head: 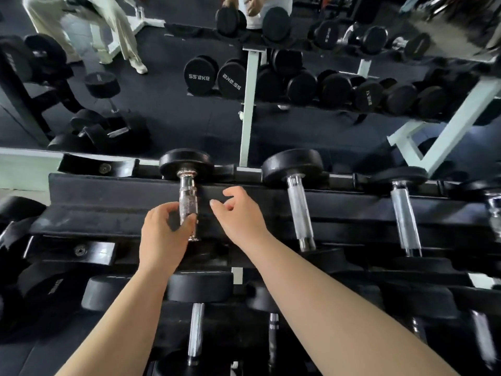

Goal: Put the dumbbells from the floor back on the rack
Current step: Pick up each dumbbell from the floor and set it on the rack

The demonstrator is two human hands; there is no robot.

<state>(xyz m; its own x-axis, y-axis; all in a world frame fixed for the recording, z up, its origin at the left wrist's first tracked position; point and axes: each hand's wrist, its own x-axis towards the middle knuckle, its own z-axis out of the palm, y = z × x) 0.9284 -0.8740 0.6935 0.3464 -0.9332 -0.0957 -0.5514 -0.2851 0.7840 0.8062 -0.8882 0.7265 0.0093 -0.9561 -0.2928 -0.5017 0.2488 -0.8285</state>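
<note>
Bare rack pad [108,202] lies left of the dumbbell [187,185].

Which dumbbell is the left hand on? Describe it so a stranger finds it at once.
Start at the top shelf of the black rack below the mirror. Of the dumbbells lying along it, take the leftmost dumbbell. It alone has the left hand around its knurled chrome handle; the right hand hovers open beside it.

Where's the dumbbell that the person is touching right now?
The dumbbell lies on the rack's top shelf, centre-left in the head view, with the left hand around its handle and another dumbbell to its right.
</note>
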